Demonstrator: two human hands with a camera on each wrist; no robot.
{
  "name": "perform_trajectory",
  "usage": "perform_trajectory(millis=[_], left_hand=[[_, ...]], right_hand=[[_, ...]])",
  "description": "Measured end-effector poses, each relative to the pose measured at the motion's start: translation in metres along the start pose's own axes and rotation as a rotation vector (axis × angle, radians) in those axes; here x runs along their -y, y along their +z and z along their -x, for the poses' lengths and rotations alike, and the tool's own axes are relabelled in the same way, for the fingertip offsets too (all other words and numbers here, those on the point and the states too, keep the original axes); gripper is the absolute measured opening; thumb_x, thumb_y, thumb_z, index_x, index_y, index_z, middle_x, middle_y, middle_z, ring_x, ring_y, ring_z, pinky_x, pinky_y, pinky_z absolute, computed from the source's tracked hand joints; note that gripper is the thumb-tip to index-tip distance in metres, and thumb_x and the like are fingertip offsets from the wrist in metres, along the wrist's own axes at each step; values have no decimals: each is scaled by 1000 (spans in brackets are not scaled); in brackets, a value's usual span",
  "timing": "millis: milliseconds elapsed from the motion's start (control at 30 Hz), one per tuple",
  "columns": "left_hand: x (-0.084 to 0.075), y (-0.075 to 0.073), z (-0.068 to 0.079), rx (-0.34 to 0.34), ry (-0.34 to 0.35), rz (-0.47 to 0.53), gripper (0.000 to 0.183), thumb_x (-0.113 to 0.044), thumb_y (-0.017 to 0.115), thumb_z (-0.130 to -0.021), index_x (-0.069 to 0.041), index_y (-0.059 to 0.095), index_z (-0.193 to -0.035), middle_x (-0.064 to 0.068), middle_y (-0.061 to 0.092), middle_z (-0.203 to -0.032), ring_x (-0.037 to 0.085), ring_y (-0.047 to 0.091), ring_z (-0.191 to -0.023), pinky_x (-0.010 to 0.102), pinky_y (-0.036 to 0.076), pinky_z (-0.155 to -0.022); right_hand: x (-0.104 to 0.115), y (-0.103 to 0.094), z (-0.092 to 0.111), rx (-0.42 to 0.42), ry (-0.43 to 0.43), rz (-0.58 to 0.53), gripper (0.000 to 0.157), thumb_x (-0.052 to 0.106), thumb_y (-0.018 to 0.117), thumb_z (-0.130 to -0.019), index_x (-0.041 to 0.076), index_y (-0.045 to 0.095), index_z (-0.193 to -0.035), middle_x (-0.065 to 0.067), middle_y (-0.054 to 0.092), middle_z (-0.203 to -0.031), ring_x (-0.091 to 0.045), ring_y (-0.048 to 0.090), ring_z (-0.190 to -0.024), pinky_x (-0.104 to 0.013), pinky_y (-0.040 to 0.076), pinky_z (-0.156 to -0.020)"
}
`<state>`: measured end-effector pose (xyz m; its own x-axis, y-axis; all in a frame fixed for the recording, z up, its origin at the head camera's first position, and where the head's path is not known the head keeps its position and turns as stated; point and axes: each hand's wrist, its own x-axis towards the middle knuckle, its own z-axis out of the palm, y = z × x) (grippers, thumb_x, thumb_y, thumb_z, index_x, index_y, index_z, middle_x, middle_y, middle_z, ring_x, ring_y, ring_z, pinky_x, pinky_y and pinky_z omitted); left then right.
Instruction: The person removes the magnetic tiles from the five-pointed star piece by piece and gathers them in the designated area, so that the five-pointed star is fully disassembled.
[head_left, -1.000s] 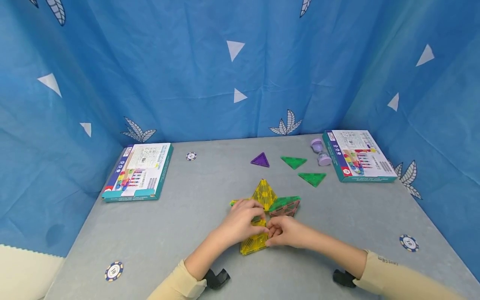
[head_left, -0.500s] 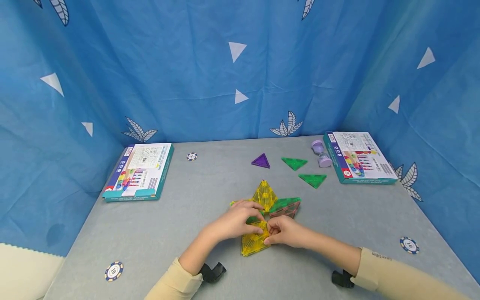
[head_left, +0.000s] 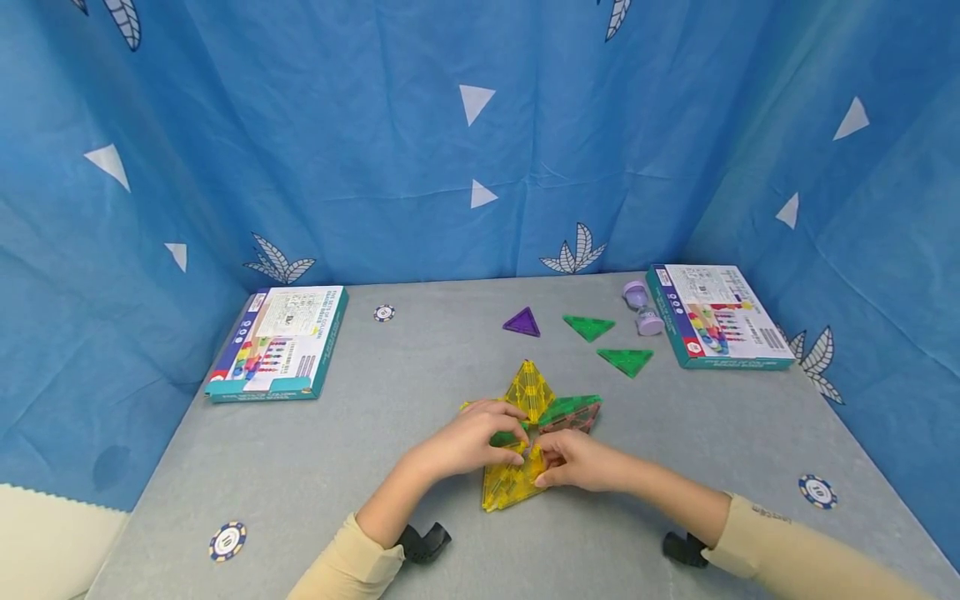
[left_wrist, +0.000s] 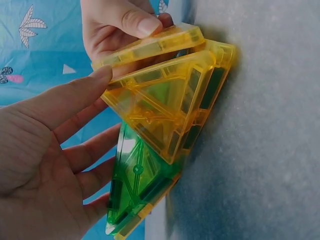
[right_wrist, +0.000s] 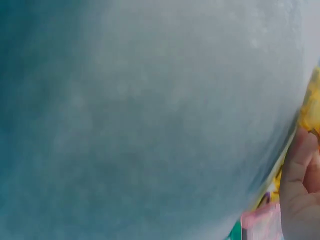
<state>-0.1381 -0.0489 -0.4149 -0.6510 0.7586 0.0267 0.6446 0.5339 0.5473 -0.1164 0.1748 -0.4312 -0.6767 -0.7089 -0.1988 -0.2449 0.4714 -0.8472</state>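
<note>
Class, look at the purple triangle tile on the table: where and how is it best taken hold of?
Probably by pinching the purple triangle tile between its near edge and far corner, coming from above and the left. It lies flat and looks thin, offering only its low rim; a green tile lies to its right and yellow tiles nearer the person.

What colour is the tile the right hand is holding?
Yellow; that tile shows best in the left wrist view.
</note>
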Motion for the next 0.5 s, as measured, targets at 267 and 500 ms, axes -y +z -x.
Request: perform_trajectory(millis=[267,500], left_hand=[[-1,1,0,10,-13,-8,21,-34,71,-82,-24,69,-100,-2,54,-128,19,45,-123,42,31,-105],[0,0,0,9,0,-23,21,-34,71,-82,-23,69,-100,-2,54,-128,19,45,-122,41,31,-104]], right_hand=[[1,-17,13,29,-3,0,17,10,70,-83,8,56,-92,5,42,-60,-3,34,-50,-19,33,-48],[11,-49,22,48,-41,-86,12,14,58,-93,10,57,-105,-12,62,-81,-19,53,-61,-30,50,-59]])
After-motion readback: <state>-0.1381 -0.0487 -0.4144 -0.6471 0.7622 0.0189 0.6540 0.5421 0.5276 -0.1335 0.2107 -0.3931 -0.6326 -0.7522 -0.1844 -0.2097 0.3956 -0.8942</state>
